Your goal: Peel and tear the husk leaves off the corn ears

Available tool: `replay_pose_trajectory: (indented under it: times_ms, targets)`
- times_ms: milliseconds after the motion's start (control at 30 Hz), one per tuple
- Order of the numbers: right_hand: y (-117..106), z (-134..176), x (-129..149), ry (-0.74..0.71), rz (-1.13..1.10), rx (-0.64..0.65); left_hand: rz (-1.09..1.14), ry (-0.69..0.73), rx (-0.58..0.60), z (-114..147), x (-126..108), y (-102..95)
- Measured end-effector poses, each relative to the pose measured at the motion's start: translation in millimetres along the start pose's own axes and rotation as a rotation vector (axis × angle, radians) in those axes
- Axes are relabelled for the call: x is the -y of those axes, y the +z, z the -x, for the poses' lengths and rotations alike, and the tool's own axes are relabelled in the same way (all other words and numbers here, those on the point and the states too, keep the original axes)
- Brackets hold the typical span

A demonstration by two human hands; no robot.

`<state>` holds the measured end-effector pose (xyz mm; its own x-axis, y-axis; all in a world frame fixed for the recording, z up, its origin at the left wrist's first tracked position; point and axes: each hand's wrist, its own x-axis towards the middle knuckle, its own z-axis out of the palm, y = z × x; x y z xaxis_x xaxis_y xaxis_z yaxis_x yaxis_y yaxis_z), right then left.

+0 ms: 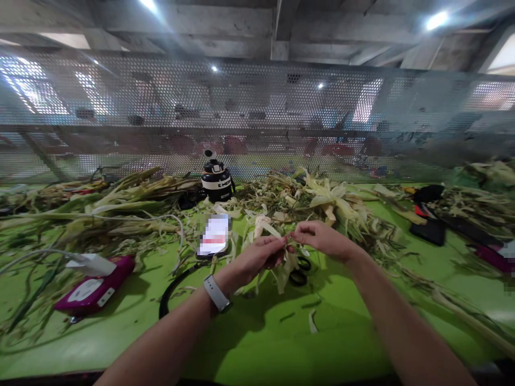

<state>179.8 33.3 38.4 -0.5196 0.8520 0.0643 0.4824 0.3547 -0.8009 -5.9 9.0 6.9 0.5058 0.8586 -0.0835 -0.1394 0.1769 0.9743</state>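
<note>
Two bare hands met over the table, and in our left hand (261, 258) we held a bunch of pale husk (282, 276), its strips sticking out beyond the fingers and hanging below them. Our right hand (322, 238) had thumb and forefinger pinched together just beside the left fingertips; what lay between them was too small for us to make out. On our left wrist we wore a watch with a pale band (216, 293).

Just beyond the hanging strips, black-handled scissors (300, 271) lay on the table. To the left we had a phone (214, 236) with its screen lit, and nearer us a black hoop-like band (164, 301) curved past the forearm. Farther left sat a purple power strip (94, 289) with a white charger (92, 264) plugged in.

Our table (333, 343) was bright green, with small scraps scattered about and our arms' shadows falling across it. Behind the phone we saw a black bottle with a white band (217, 185), between a spread of long husks (124, 201) and a loose heap of dry husk (277, 187).

Past these, a perforated metal screen (257, 120) spanned our view, blurring the room behind. Overhead we had concrete beams (225, 24) and bright lamps (437, 21).
</note>
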Motion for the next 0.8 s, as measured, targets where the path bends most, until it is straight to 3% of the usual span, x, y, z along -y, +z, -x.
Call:
replay_pose_trajectory:
  times_ms: [333,467,533,700,800]
  targets:
    - [12.6,-10.0,-9.1,-0.148,0.241,-0.292,-0.058,0.027,0.008,0.7,1.8,0.8]
    - [16.2,-8.9,-7.8,-0.287,0.339,-0.588,0.082,0.028,-0.063,-6.3,8.4,-2.8]
    - [18.8,-7.0,-5.6,-0.300,0.345,-0.651,0.186,0.046,-0.124,-10.0,9.4,-5.3]
    - [29.0,-4.8,-1.9,-0.192,0.354,-0.293,0.354,0.065,-0.237,-13.1,5.7,-8.1]
    - [33.4,-6.2,-1.9,-0.169,0.272,-0.204,0.343,0.088,-0.298,-11.9,4.4,-6.5]
